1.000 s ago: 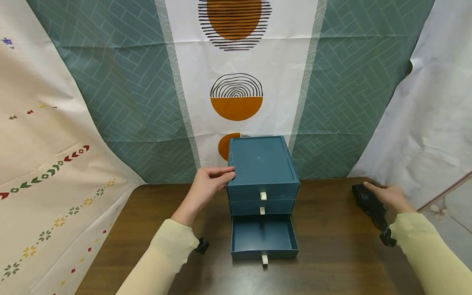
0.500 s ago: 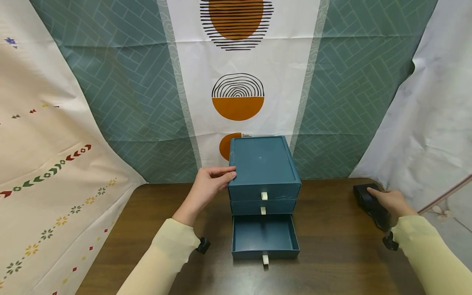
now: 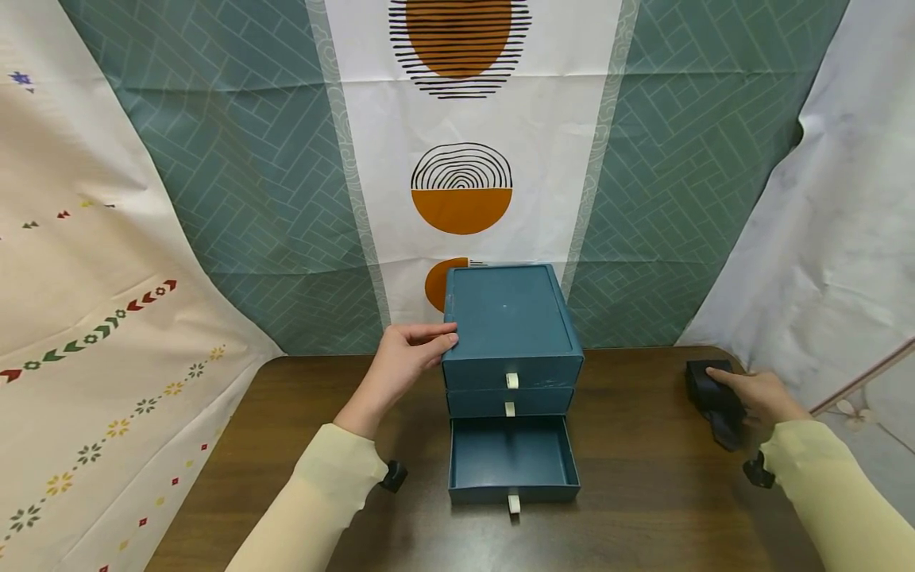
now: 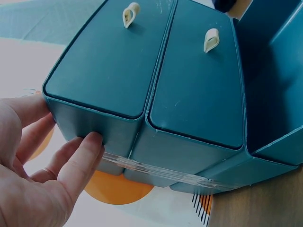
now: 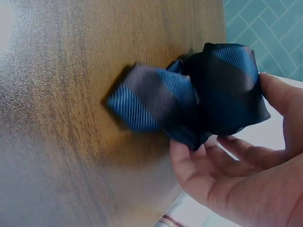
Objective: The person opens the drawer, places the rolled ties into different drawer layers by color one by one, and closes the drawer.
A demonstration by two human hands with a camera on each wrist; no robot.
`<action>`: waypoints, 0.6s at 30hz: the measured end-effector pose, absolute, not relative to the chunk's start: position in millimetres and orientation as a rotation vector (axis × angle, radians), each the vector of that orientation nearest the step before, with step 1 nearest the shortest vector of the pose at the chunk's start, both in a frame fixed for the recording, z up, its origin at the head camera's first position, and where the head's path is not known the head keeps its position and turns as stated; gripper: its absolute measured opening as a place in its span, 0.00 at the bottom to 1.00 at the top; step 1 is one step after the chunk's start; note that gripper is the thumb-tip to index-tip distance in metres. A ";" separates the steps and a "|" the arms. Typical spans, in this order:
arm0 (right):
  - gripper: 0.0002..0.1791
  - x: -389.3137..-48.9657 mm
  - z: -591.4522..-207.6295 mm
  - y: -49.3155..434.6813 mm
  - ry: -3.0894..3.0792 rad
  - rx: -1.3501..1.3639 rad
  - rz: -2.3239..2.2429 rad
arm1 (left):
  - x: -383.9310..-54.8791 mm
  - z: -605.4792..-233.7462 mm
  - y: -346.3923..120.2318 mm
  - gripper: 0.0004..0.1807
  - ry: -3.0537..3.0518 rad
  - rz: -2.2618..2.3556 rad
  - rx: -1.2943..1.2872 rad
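Observation:
In the head view a teal drawer unit (image 3: 503, 310) stands on the wooden table, its bottom drawer (image 3: 513, 461) pulled out with nothing visible inside. My left hand (image 3: 407, 353) rests on the unit's left side near the top; the left wrist view shows its fingers (image 4: 78, 163) touching the side wall. To the right, my right hand (image 3: 765, 393) holds a folded dark necktie (image 3: 715, 401). Up close in the right wrist view, the necktie (image 5: 232, 90) has blue and dark grey stripes, with thumb and fingers around its folded part and a pointed tip hanging out.
Two upper drawers (image 3: 543, 403) with cream pull tabs are closed. Clear tape (image 4: 161, 170) runs along the unit's side. Patterned cloth (image 3: 272, 199) hangs behind the table (image 3: 643, 477), with white cloth (image 3: 858, 238) on the right.
My right hand has shifted slightly with the necktie, whose lower end now shows farther left of the fingers. My left hand stays at the unit, and the drawers look the same.

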State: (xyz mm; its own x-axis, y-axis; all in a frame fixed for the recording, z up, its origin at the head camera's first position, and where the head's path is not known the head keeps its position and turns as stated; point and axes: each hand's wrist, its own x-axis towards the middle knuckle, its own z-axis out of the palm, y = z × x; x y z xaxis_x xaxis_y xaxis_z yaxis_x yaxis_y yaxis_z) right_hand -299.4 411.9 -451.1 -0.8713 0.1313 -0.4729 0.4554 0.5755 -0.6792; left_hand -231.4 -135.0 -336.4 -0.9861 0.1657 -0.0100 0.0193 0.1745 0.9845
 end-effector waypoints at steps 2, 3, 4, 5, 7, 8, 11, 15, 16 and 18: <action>0.33 -299.3 -451.2 411.7 2.425 0.466 -1.219 | -231.2 -336.2 -134.9 0.18 2.319 1.940 0.183; 0.36 -299.3 -451.8 411.7 2.419 0.462 -1.229 | -231.0 -336.1 -134.8 0.18 2.321 1.939 0.184; 0.43 -299.3 -452.4 411.6 2.407 0.458 -1.241 | -230.9 -336.1 -134.7 0.18 2.324 1.937 0.186; 0.49 -299.9 -453.3 411.4 2.397 0.462 -1.255 | -230.7 -336.1 -134.7 0.18 2.326 1.935 0.186; 0.60 -299.9 -454.2 410.8 2.368 0.441 -1.277 | -230.6 -336.2 -134.7 0.18 2.329 1.930 0.189; 0.61 -300.5 -454.5 410.5 2.350 0.444 -1.288 | -230.6 -336.4 -134.7 0.18 2.330 1.927 0.190; 0.63 -300.9 -455.5 408.2 2.313 0.449 -1.308 | -230.8 -336.9 -134.6 0.18 2.329 1.925 0.186; 0.66 -301.1 -455.3 404.0 2.270 0.442 -1.313 | -230.8 -336.9 -134.5 0.18 2.331 1.924 0.178; 0.66 -301.4 -455.5 403.1 2.264 0.437 -1.313 | -230.8 -337.0 -134.5 0.18 2.332 1.923 0.176; 0.65 -302.2 -455.6 401.7 2.251 0.427 -1.320 | -230.9 -337.1 -134.5 0.19 2.333 1.918 0.173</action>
